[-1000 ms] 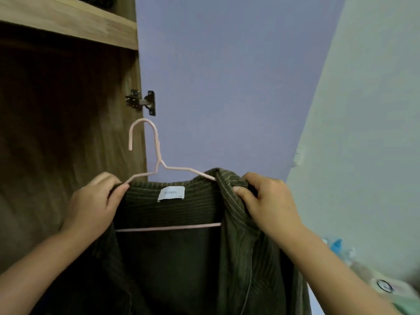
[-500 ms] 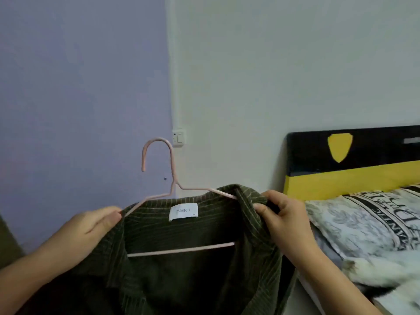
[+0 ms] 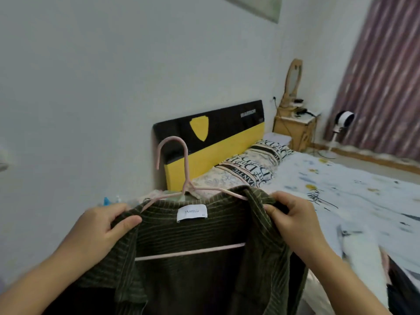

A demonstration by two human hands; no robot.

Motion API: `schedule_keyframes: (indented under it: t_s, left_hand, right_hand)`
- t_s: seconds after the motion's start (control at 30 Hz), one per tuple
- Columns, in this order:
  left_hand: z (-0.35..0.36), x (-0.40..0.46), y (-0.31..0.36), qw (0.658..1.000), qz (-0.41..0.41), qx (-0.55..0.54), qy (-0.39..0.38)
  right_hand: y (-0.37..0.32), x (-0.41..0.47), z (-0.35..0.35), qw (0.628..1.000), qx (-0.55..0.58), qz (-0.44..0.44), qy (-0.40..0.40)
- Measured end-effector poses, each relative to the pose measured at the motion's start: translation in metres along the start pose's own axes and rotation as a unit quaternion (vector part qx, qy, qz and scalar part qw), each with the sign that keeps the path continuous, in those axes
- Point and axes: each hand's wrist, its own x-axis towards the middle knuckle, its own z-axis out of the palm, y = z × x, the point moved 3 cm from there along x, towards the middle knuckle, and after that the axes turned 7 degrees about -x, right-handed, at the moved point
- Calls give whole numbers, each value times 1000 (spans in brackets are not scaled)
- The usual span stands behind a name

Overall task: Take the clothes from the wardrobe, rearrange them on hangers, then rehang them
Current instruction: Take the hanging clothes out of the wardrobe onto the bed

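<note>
Right, you've got the dark green ribbed shirt (image 3: 204, 269) up in front of you, off the wardrobe and held in the air near the head end of the bed (image 3: 341, 189), draped over the thin pink hanger (image 3: 184, 178). It looks like soft corduroy, floppy and probably with some weight to it, so it should sag wherever you aren't supporting it. The shoulders are the sensible place to hold, and that's where you are. Your left hand (image 3: 102, 226) has its thumb pinched over the left shoulder of the cloth; your right hand (image 3: 293, 217) has its fingers curled tight round the right shoulder at the hanger's end. The hanger looks light and slim, and I'd expect cloth to slide along it. Writing now: the white collar label (image 3: 192, 212) reads "TAIHEGU". The black and yellow headboard (image 3: 227, 133) carries a small word, too blurred to read, and the pillow (image 3: 254, 164) shows part of "ANTIC".
</note>
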Motion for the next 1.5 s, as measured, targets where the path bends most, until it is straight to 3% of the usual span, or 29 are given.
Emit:
schedule_keyframes:
  t_s: [0.3, 0.5, 0.73, 0.9, 1.23, 1.5]
  left_hand:
    - [169, 72, 104, 987, 112, -66, -90]
    - [271, 97, 175, 962, 187, -91, -179]
    - [378, 122, 258, 909, 287, -120, -277]
    - [449, 128, 320, 859, 346, -161, -341]
    - [557, 74, 437, 771, 426, -199, -430]
    - [621, 12, 531, 787, 418, -180, -417]
  right_hand:
    - [119, -31, -149, 986, -103, 113, 73]
    - [165, -67, -233, 971, -111, 156, 141]
    - [208, -114, -314, 932, -169, 227, 225]
    - [230, -150, -358, 885, -226, 289, 286]
    - [261, -235, -446, 798, -274, 396, 362]
    - [318, -298, -548, 789, -269, 416, 365]
